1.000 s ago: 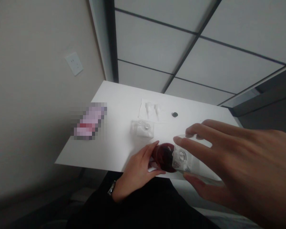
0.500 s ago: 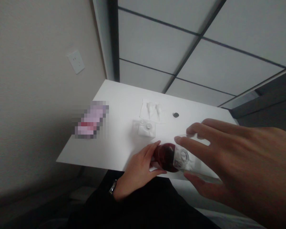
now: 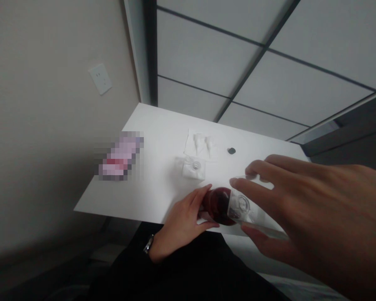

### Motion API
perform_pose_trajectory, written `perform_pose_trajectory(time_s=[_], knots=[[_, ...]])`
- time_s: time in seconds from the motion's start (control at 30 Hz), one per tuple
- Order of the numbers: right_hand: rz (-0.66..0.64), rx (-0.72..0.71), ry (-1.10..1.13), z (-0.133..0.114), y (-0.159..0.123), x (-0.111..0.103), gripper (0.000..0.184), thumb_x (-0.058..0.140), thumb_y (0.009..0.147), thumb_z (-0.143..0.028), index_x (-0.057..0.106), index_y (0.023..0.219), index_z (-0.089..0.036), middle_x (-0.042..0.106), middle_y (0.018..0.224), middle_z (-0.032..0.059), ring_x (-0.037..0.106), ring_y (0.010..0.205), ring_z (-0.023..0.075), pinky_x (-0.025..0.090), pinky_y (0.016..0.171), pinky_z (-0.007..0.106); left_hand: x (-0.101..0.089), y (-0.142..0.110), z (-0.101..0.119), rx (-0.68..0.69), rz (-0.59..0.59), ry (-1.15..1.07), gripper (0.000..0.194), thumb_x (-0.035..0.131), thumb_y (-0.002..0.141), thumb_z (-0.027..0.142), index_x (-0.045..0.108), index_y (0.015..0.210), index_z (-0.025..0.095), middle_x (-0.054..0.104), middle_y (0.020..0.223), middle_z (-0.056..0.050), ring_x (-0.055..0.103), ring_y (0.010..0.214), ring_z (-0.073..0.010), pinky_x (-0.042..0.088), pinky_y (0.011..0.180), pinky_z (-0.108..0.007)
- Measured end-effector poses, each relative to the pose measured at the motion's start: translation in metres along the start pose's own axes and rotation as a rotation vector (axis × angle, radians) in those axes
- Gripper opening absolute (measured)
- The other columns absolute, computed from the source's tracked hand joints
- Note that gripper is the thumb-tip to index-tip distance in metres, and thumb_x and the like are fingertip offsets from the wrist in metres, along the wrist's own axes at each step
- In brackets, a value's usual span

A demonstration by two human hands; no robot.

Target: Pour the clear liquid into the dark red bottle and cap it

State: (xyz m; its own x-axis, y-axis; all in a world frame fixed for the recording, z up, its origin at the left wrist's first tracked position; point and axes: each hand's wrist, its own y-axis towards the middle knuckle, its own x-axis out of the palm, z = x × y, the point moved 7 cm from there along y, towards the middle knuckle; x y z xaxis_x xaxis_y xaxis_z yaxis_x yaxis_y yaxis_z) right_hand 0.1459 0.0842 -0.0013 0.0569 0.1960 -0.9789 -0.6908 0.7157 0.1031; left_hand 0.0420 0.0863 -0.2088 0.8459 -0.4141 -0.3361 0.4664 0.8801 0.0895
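My left hand [image 3: 183,225] is curled round a dark red rounded object [image 3: 217,205] at the near edge of the white table [image 3: 150,138]. Thumb and fingers press its left side. My right hand [image 3: 303,213] is close to the camera and holds a clear plastic piece [image 3: 244,207] between thumb and fingers, its round end next to the red object. Whether the two pieces touch I cannot tell. A watch shows on my left wrist.
On the table behind lie a small clear packet with a round part [image 3: 192,167], a white sheet with two small white pieces [image 3: 202,142], a small dark round item [image 3: 231,151] and a blurred pink pack [image 3: 120,156]. A wall socket [image 3: 100,78] is at left.
Hardly anything differs. The view has shifted slightly, and both hands stay in the same grip around the red object and the clear piece.
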Motion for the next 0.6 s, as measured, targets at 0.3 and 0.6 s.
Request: perform_pose_trajectory(time_s=[0.3, 0.6], knots=[[-0.028, 0.088, 0.107, 0.006, -0.006, 0.006, 0.038, 0.060, 0.097, -0.062, 0.075, 0.112, -0.031, 0.073, 0.093, 0.0100, 0.063, 0.076, 0.0280, 0.042, 0.060, 0.042, -0.002, 0.000, 0.003, -0.014, -0.008, -0.020, 0.085, 0.090, 0.083, 0.039, 0.047, 0.157, 0.033, 0.062, 0.157, -0.006, 0.063, 0.140, -0.0327, 0.052, 0.116, -0.052], [-0.089, -0.081, 0.018, 0.004, 0.007, -0.003, 0.028, 0.064, 0.095, -0.054, 0.075, 0.104, -0.029, 0.074, 0.090, 0.0096, 0.063, 0.069, 0.0261, 0.036, 0.050, 0.038, -0.001, 0.000, 0.001, -0.015, -0.010, -0.009, 0.085, 0.090, 0.083, 0.042, 0.048, 0.156, 0.034, 0.064, 0.154, -0.007, 0.065, 0.137, -0.0343, 0.054, 0.114, -0.054]])
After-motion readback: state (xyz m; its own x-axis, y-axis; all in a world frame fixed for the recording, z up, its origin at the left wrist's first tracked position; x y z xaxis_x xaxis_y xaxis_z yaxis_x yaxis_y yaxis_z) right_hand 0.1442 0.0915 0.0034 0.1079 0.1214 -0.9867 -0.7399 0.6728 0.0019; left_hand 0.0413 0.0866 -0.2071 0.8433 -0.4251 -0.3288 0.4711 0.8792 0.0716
